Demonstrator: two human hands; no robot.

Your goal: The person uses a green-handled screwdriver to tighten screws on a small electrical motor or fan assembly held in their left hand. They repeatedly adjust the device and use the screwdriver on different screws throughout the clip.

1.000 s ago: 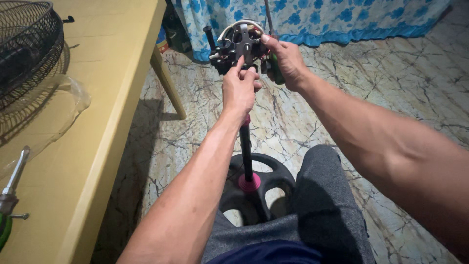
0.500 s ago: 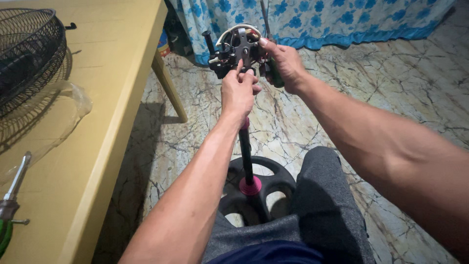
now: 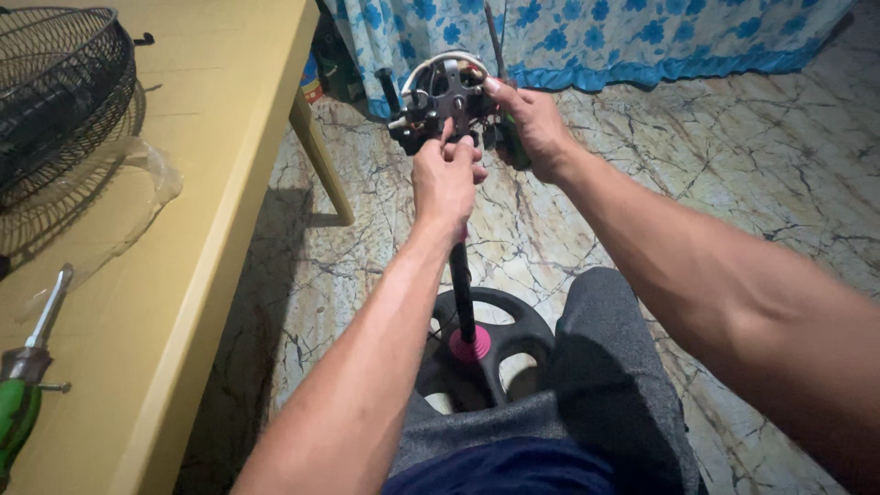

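Left hand [image 3: 446,179] pinching the front of the fan motor [image 3: 442,99]. Right hand [image 3: 532,128] wrapped around the motor's side. Motor up on a black pole [image 3: 461,291], above the round base [image 3: 490,344] on the floor. Wire fan cage [image 3: 60,101] and green screwdriver [image 3: 23,390] on the yellow table [image 3: 202,183].

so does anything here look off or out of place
Yes: the fan is in pieces. Its motor sits bare on the pole, with both hands on it: left hand, right hand. The grille lies apart on the table on a plastic sheet, with a screwdriver at the table's near end.
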